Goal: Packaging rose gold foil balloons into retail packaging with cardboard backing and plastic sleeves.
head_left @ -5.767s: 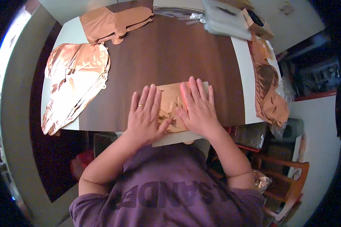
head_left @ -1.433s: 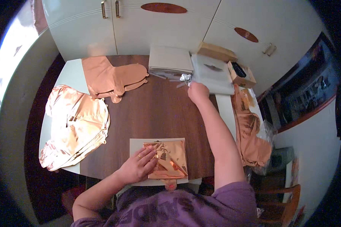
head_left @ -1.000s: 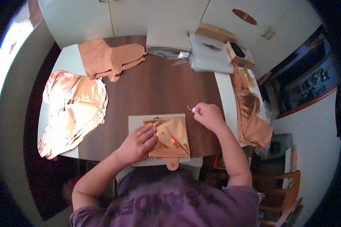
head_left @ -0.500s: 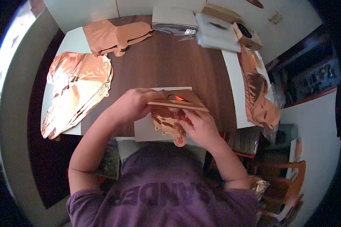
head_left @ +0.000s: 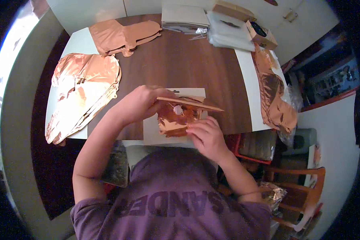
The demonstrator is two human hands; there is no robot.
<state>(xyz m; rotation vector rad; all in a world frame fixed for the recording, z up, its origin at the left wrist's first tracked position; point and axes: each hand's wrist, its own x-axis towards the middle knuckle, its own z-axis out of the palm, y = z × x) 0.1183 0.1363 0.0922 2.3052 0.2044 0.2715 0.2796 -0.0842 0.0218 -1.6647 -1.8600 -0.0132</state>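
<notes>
A copper-coloured foil sheet [head_left: 168, 123], apparently a flat foil balloon, is partly folded in front of me, with a small whitish spot on its shiny face. At its upper left side my left hand [head_left: 150, 102] is closed on the folded foil, the fingertips hidden behind it. My right hand [head_left: 209, 138] has bent fingers pinching the foil's lower right edge. A straight, stiff-looking folded edge [head_left: 194, 105] runs across the top of the foil. Beneath lies a pale card [head_left: 151, 134] with a dark slot near its far edge.
Flat copper foil balloons lie in stacks at the left [head_left: 84, 92] and far left [head_left: 116, 36], and more foil [head_left: 270, 88] lies along the right edge. A pile of card [head_left: 184, 16], clear plastic bags [head_left: 228, 34] and a small box [head_left: 262, 36] stand at the back. A wooden chair [head_left: 316, 192] is at lower right.
The narrow foil end that hung toward me has been folded up. My right hand has moved slightly down and right, and the whitish spot now shows on the foil.
</notes>
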